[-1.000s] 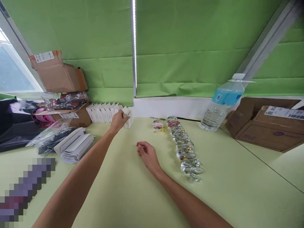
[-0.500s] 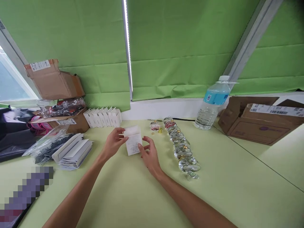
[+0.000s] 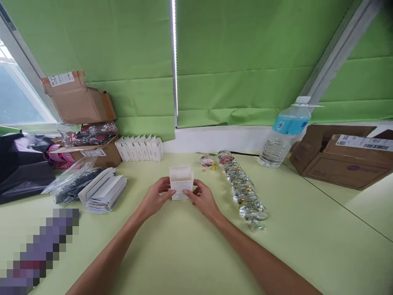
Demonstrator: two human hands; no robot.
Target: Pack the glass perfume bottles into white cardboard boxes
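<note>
Between my two hands is a small white carton [image 3: 181,182], its top open toward me and printed text on its near face. My left hand [image 3: 158,196] grips its left side, thumb on the front. My right hand [image 3: 203,197] holds the right side in the same way, thumb on the front. Beyond my right hand lie a round glass bottle [image 3: 206,161] with a pinkish label and a gold cap [image 3: 213,167]. A row of clear glass bottles [image 3: 238,180] runs along the table to the right.
Several white cartons [image 3: 139,148] stand in a row at the back left. Flattened white cartons [image 3: 106,190] lie stacked in front of them. Cardboard boxes [image 3: 80,102] are piled at the left. A large water bottle [image 3: 284,133] and a cardboard box [image 3: 346,157] stand at the right.
The white carton has gone from a flatter, tilted shape to a squared, opened one. Both hands have shifted to grip its two sides. The camera view has turned slightly left.
</note>
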